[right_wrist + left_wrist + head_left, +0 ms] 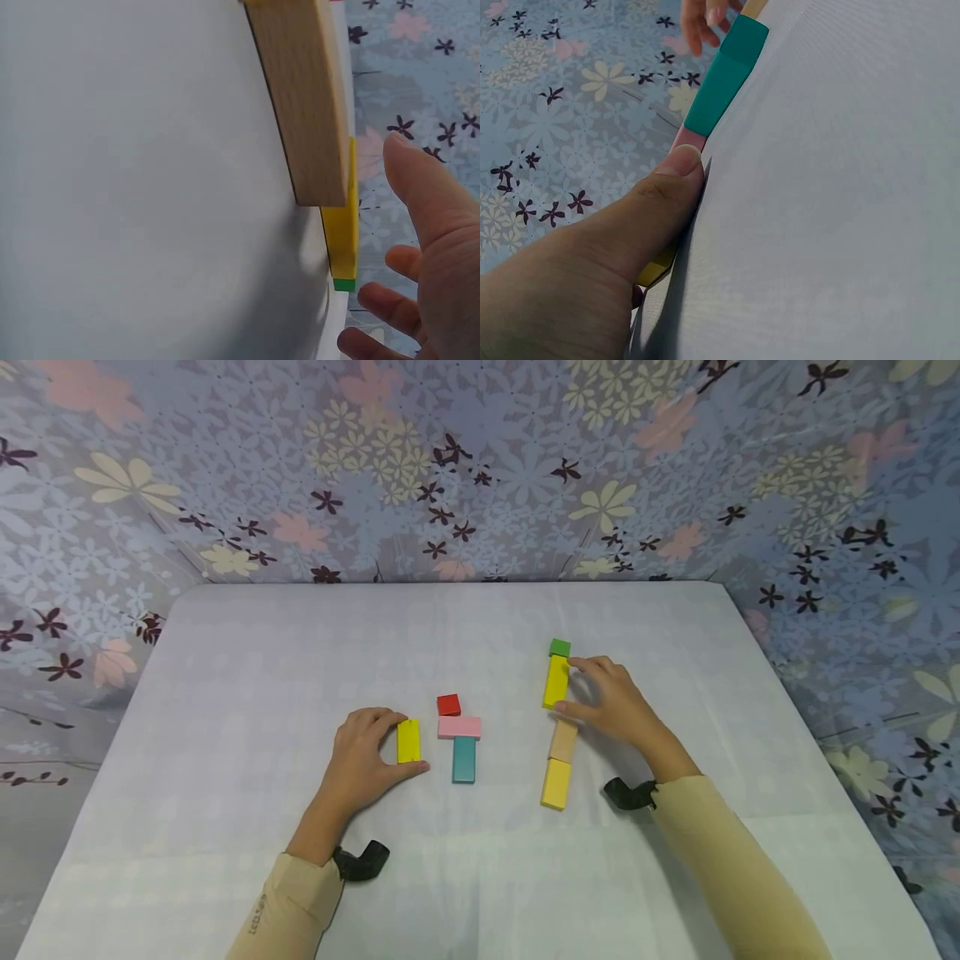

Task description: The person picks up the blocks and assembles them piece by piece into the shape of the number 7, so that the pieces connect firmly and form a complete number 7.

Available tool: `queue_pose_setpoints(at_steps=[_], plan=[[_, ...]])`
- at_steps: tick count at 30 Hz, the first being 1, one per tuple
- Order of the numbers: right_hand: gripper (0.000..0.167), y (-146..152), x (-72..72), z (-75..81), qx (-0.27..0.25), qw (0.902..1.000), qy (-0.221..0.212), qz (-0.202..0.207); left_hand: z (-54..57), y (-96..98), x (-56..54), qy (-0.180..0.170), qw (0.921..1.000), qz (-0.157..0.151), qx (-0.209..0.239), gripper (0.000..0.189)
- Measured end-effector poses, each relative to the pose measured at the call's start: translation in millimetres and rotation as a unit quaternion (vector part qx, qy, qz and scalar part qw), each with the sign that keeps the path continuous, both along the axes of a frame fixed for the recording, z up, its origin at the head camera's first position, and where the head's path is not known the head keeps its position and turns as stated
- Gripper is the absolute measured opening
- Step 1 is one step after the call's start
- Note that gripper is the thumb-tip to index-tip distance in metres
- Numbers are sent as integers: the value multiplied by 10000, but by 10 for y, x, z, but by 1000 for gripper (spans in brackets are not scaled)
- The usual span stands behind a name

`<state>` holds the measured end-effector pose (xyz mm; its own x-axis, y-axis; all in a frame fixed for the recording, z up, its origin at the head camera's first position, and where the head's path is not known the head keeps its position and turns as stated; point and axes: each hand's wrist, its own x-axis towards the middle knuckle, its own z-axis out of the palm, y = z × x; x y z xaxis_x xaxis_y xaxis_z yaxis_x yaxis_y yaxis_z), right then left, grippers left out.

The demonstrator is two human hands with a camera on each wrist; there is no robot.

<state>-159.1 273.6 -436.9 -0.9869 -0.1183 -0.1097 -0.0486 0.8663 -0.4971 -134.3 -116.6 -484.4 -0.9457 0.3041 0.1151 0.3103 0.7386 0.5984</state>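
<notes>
On the left, my left hand (362, 768) pinches a yellow block (408, 742) lengthwise, index finger at its far end and thumb at its near end. The left wrist view has the thumb (676, 169) in front, with part of that block below it. My right hand (618, 703) is spread beside a long yellow block (556, 682), with index fingertip by its far end and thumb tip by its near end. A green block (560, 647) touches that block's far end. In the right wrist view, thumb and fingers are wide apart.
Between the hands, a red block (448, 704), a pink block (459, 727) and a teal block (463, 760) lie together. Nearer me on the right, a plain wooden block (563, 741) meets another yellow block (556, 784). A white cloth (480, 860) covers the table; flowered fabric hangs behind.
</notes>
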Motion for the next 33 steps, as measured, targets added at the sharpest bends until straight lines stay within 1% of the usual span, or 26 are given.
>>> queue_pose_setpoints(at_steps=[4,9,12,16,21,28,33], plan=[[90,-18,-116,-19,127,9999,-110,26,15,5,2,2,10000,-15,-7,72],[95,-43,-198,-11,282,9992,-300,12,16,11,1,21,10000,-38,22,72],[100,-54,-224,-1,352,9986,-395,-26,11,11,-1,52,10000,-56,29,72],[104,-64,-253,3,409,9983,-407,-8,8,6,-4,73,10000,-53,37,72],[107,-79,-286,-13,539,9977,-414,82,11,-1,-6,68,10000,-46,11,72],[108,-92,-315,-19,751,9955,-479,332,16,-1,-6,29,10000,-13,-10,73],[110,-91,-328,-31,767,9952,-501,340,27,5,-3,-4,10000,3,-27,73]])
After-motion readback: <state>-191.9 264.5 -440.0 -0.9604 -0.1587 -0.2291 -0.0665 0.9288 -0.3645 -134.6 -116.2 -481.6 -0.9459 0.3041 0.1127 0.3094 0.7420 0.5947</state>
